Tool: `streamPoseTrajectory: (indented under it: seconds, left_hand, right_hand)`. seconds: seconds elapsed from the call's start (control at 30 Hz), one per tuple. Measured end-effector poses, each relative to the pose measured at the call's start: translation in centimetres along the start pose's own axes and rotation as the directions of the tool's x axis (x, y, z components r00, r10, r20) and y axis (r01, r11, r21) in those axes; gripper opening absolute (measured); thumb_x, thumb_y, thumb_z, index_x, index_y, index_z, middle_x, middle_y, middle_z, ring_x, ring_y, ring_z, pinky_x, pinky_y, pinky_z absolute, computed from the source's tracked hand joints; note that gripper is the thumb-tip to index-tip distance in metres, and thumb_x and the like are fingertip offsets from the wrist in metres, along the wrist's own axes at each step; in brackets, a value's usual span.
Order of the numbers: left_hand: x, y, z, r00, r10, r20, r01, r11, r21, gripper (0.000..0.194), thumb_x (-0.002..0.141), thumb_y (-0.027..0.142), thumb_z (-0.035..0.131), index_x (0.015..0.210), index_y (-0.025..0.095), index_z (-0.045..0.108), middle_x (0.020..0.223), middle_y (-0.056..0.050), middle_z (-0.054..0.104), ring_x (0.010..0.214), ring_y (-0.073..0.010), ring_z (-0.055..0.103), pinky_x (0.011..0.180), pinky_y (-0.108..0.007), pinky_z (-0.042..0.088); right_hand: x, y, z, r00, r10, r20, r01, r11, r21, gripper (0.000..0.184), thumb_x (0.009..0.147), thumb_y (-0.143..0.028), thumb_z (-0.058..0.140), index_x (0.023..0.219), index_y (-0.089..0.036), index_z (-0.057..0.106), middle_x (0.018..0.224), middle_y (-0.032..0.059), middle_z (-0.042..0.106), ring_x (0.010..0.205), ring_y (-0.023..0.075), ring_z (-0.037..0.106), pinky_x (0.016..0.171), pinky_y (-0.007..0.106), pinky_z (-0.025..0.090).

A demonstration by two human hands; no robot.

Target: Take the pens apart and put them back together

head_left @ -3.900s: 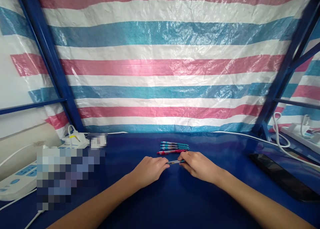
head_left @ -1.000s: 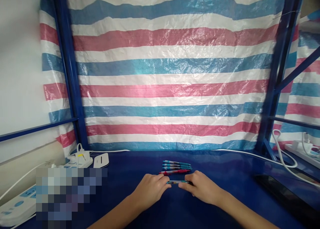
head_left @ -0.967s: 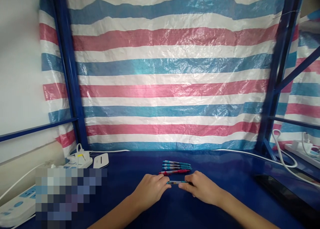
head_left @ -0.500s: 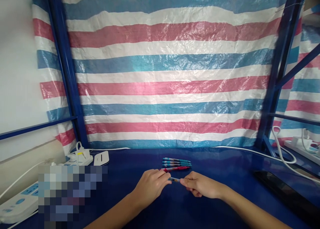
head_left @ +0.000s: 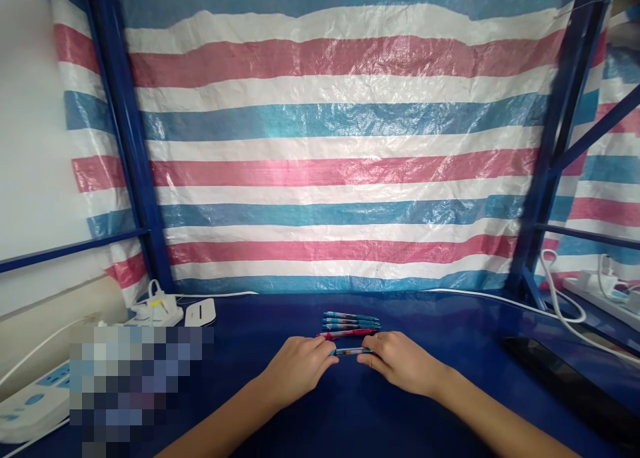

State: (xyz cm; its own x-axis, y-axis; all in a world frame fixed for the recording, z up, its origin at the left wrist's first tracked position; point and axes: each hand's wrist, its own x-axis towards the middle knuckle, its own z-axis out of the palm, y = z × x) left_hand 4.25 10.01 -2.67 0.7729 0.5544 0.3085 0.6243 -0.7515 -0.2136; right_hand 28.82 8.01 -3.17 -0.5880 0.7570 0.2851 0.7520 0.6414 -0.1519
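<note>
Pens are showing smooth, glossy plastic barrels. Counter is throwing reflections off a glossy blue painted finish. Tarp is reading as woven plastic, crinkled and shiny. Frame post is showing painted metal, semi-gloss.

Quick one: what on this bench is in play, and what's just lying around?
In play:
- left hand and right hand, slim pen between them
- red pen and three blue pens, just beyond the hands

Lying around:
- black phone-like slab
- white power strip
- small white box
</note>
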Motion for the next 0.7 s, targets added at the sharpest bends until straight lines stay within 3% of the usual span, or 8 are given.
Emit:
streamPoseTrajectory:
  seconds: [0.27,0.43,0.7]
  left_hand:
    - [0.1,-0.4,0.6,0.998,-0.019,-0.064,0.019,1.0,0.001,0.03,0.103,0.024,0.035,0.087,0.017,0.059,0.076,-0.004,0.069,0.066,-0.0224,0.065,0.063,-0.032,0.046]
    - [0.1,-0.7,0.9,0.999,0.0,-0.05,-0.002,0.999,-0.036,0.033,0.105,0.029,0.034,0.088,0.017,0.06,0.079,-0.004,0.069,0.066,-0.0203,0.065,0.062,-0.029,0.043]
    - [0.0,-1.5,0.9,0.999,0.049,0.006,-0.048,0.994,-0.097,0.032,0.101,0.042,0.046,0.09,0.018,0.065,0.079,-0.002,0.071,0.069,-0.0191,0.066,0.064,-0.026,0.043]
  right_hand:
    - [-0.1,-0.3,-1.3,0.999,-0.015,-0.038,0.015,1.0,0.001,0.021,0.102,-0.034,0.044,0.104,-0.018,0.057,0.093,0.0045,0.069,0.081,0.0222,0.066,0.068,0.028,0.043]
    - [-0.2,0.0,-1.4,0.999,-0.036,0.016,0.036,0.999,-0.004,0.035,0.106,-0.039,0.035,0.089,-0.018,0.059,0.083,0.0031,0.069,0.072,0.0204,0.066,0.062,0.027,0.039]
    - [-0.1,-0.1,-0.5,1.0,-0.031,0.005,0.031,0.999,-0.027,0.041,0.107,-0.038,0.028,0.084,-0.018,0.056,0.076,0.0038,0.068,0.064,0.019,0.064,0.057,0.028,0.033]
